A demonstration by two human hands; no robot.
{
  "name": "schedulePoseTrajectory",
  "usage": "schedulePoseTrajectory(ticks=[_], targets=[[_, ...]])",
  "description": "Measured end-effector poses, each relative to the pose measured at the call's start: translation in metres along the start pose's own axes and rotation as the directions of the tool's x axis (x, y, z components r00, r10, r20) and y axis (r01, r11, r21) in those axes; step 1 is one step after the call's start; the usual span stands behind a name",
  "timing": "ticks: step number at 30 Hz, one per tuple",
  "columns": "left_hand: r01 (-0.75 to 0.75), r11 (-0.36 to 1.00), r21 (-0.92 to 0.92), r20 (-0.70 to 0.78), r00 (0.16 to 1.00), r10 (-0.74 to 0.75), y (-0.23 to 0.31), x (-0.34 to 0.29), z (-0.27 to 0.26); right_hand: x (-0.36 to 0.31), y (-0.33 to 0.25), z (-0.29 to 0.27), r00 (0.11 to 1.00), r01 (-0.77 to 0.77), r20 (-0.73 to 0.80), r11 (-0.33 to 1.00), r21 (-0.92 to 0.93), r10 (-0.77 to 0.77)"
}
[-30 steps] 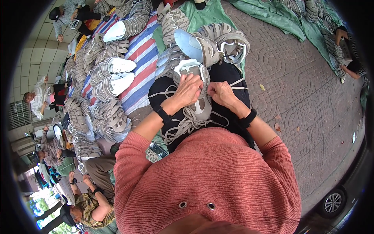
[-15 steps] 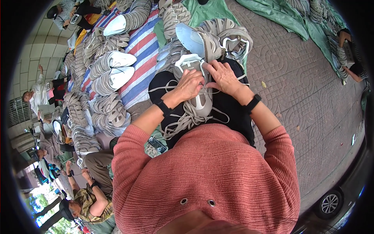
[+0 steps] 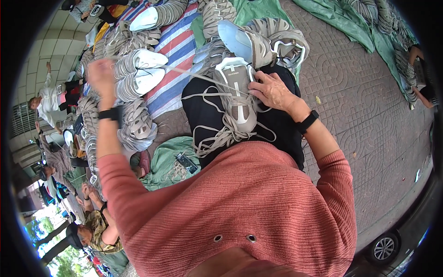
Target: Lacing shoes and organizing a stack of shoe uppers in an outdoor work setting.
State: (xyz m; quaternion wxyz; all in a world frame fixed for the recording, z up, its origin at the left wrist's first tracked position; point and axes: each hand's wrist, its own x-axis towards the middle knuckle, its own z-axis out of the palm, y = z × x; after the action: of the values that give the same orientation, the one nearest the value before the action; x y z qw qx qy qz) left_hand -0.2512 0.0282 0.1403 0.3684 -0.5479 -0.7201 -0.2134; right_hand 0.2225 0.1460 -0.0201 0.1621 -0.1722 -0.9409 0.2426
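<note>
A grey-beige sneaker lies on my dark-trousered lap, toe toward me, its tongue standing up at the far end. My right hand grips the right edge of its lacing opening, thumb and fingers closed there. A pale shoelace runs taut from the sneaker up to the left. My left hand, smeared by motion, is raised far left at the end of that shoelace, closed on it. A bundle of loose laces hangs over the toe and my left thigh.
Nested shoe uppers stand just beyond my knees. More stacks with white ends lie on a striped sheet at left. A phone rests on green cloth. Other people sit along the left; a parked car is at lower right.
My left hand has swung from the sneaker out to the far left, drawing the shoelace taut. My right hand stays at the sneaker's edge. The view has shifted slightly.
</note>
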Motion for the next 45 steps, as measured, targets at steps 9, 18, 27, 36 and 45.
schedulePoseTrajectory(ticks=[9,18,27,36,45], targets=[[0.495,0.799,0.342,-0.497,0.817,-0.294,-0.259,0.056,-0.162,0.005,-0.004,-0.001,1.0,-0.008,-0.002,1.0,-0.014,0.008],[0.649,0.258,-0.716,0.119,0.477,-0.871,-0.139,0.008,-0.055,0.017,-0.02,-0.013,0.974,0.223,0.077,0.968,-0.115,-0.215],[0.57,-0.194,-0.799,0.497,0.443,-0.746,-0.035,0.026,-0.025,0.027,-0.028,0.001,0.951,0.292,0.177,0.929,-0.229,-0.255],[0.725,-0.385,-0.571,0.81,0.573,-0.124,0.097,-0.016,0.015,0.021,-0.035,0.014,0.876,-0.445,0.472,0.552,0.705,0.103],[0.843,0.112,-0.526,0.849,0.513,0.125,0.167,-0.043,0.023,0.03,-0.019,-0.007,0.973,0.167,-0.121,0.959,-0.228,-0.198]])
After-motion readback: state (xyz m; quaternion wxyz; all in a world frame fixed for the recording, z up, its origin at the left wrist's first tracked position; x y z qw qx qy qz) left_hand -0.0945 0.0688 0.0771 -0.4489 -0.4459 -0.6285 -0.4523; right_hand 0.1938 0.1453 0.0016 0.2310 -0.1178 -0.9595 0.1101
